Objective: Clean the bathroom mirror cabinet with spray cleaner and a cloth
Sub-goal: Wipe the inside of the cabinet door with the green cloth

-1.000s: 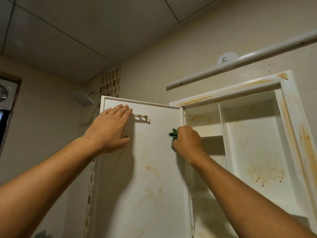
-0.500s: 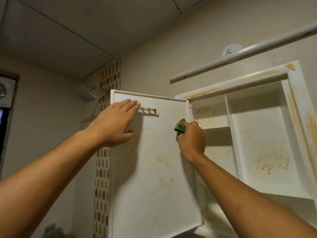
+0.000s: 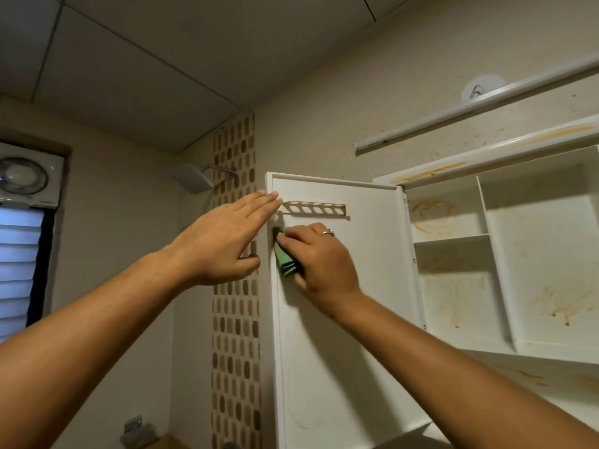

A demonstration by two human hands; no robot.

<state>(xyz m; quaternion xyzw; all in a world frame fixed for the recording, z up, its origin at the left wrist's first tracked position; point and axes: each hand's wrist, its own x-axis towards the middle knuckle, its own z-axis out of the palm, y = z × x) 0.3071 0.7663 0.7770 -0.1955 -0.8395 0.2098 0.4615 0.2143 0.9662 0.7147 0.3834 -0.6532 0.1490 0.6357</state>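
Two hands are up, both on the open white cabinet door (image 3: 356,319), which swings out toward me with its inner face showing. My left hand (image 3: 223,244) is flat, fingers straight and pressed together. The fingertips touch the door's top outer corner, right at the left end of the slotted beige holder strip (image 3: 312,209) fixed across the panel. It holds nothing, and the thumb hangs just beside the door's edge.

My right hand (image 3: 319,264), a silver ring (image 3: 327,232) on one finger, grips the folded green cloth (image 3: 285,262). The fingers are bent over the top of it and the thumb is tucked under, pressing it against the door's inner face just below that strip, close to the outer edge. The cloth pokes out to the left of my knuckles. Faint brownish streaks mark the panel low down.

To the right, the white open cabinet body (image 3: 499,254) shows its compartments, a small upper shelf on the left and a tall bay on the right, all smeared with orange-brown stains and drips. Above it a long white tube fixture (image 3: 470,115) runs along the beige wall, with a round white wall hook (image 3: 479,87) just behind it. Left of the door are a strip of brown mosaic tile (image 3: 235,319), a grey square shower head (image 3: 193,182), a white exhaust fan (image 3: 22,176) and louvred window slats (image 3: 19,270) under it.
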